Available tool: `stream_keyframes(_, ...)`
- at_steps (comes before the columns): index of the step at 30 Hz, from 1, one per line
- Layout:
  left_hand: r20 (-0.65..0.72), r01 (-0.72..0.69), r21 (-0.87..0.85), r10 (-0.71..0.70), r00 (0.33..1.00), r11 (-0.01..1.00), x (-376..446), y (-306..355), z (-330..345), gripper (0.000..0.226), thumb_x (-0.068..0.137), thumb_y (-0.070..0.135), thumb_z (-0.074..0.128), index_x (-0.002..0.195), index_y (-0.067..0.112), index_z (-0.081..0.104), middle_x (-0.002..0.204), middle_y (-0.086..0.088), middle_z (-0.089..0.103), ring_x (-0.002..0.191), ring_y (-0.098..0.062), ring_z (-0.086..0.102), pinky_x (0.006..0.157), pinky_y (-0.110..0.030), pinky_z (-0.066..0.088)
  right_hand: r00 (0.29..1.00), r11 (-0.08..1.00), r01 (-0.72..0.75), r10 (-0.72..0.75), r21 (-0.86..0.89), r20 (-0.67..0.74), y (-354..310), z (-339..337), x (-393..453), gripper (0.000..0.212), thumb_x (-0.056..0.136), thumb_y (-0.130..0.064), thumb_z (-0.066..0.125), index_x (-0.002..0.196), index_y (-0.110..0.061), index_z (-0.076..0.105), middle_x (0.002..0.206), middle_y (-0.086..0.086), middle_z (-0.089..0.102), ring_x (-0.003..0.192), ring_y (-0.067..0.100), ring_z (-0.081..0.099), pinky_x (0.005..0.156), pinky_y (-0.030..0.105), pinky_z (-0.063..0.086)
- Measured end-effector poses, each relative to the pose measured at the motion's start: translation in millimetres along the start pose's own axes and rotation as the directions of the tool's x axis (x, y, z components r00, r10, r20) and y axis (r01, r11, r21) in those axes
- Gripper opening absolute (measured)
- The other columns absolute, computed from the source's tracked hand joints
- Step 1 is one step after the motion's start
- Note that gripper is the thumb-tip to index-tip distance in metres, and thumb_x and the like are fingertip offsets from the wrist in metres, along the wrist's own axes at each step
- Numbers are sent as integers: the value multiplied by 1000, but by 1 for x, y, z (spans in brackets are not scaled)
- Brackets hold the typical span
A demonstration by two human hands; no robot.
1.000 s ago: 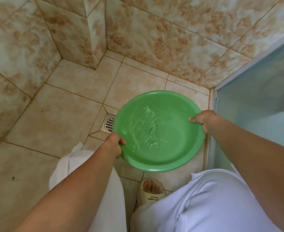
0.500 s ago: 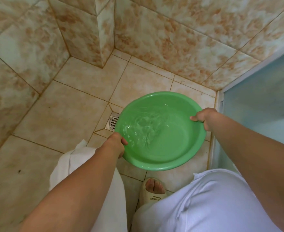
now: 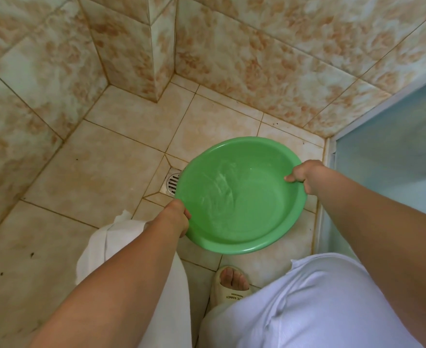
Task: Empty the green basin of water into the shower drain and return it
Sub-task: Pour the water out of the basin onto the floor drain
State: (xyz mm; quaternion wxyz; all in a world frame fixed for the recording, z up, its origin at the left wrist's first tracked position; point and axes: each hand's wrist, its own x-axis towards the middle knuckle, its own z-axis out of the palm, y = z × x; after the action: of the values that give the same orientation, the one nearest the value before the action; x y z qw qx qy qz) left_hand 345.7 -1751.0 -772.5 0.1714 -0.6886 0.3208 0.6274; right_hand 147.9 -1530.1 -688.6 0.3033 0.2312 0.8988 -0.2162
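Observation:
I hold a round green basin (image 3: 257, 229) above the tiled shower floor, tilted down toward its left side. Rippling water lies against its left inner wall. My left hand (image 3: 175, 216) grips the rim at the lower left. My right hand (image 3: 304, 175) grips the rim at the upper right. The metal shower drain (image 3: 171, 183) shows just left of the basin's edge, partly hidden under it.
Beige tiled walls close in at the back and left, with a jutting tiled corner column (image 3: 141, 51). A pale blue door panel (image 3: 387, 156) stands at the right. My sandalled foot (image 3: 232, 282) and white-clothed knees fill the bottom.
The basin has tipped further to the left and the water has run toward its left wall. The view has shifted so the basin sits slightly right and lower.

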Motion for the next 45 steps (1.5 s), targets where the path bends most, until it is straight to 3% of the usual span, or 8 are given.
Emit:
stream_keyframes(6,7,6,6,-6,1000,1000,-3,2,-2,7,60,1,43,63,7,42,117,-17,50,106,-32,43,93,-38,37,1000,1000,12,-12,-17,5,-4,3,-5,61,78,-6,80,130,10,51,129,27,61,114,41,62,102,50,49)
stream_keyframes(9,22,7,62,-9,1000,998,0,3,-5,20,53,0,43,72,5,47,129,-19,47,119,-38,42,108,-44,36,997,999,27,-30,43,67,-6,3,-4,56,79,3,74,131,4,54,132,24,60,118,39,61,100,50,50)
stream_keyframes(13,36,19,115,-23,999,993,5,5,-10,30,58,-2,45,87,2,51,141,-18,43,129,-39,40,111,-49,35,992,992,30,-44,120,119,-6,5,-3,55,76,7,70,129,-1,57,134,22,60,121,37,60,100,53,50)
stream_keyframes(17,47,-11,140,5,999,990,2,6,-16,47,57,-3,45,104,2,52,136,-17,47,125,-40,44,108,-52,38,990,990,43,-60,133,130,-9,11,-4,53,75,5,69,127,-2,58,133,21,60,121,38,60,99,54,51)
stream_keyframes(25,55,-49,215,38,998,975,-7,7,-24,45,66,-7,41,108,5,51,130,-17,49,118,-41,47,105,-55,39,989,992,59,-73,110,127,-15,18,-12,50,77,4,69,125,-1,59,132,21,60,120,38,60,99,53,51)
stream_keyframes(31,68,-60,238,45,997,969,-14,6,-27,29,70,-7,35,92,6,48,122,-17,52,111,-40,49,102,-57,41,995,998,46,-49,42,89,-25,21,-34,48,80,-1,76,123,5,57,120,26,66,103,39,68,89,53,56)
stream_keyframes(36,51,-70,190,61,997,979,-13,9,-30,24,73,-6,37,90,7,48,120,-15,52,110,-37,49,104,-53,40,990,998,0,-8,61,142,-35,19,-60,41,89,-5,68,124,7,51,115,24,66,94,36,68,75,50,55)
stream_keyframes(45,86,-78,90,70,994,993,-11,9,-31,28,71,-5,40,93,7,53,121,-14,58,113,-35,55,104,-46,44,986,995,-10,-8,102,168,-33,11,-71,49,88,-16,72,127,4,52,123,21,65,105,38,67,90,55,55)
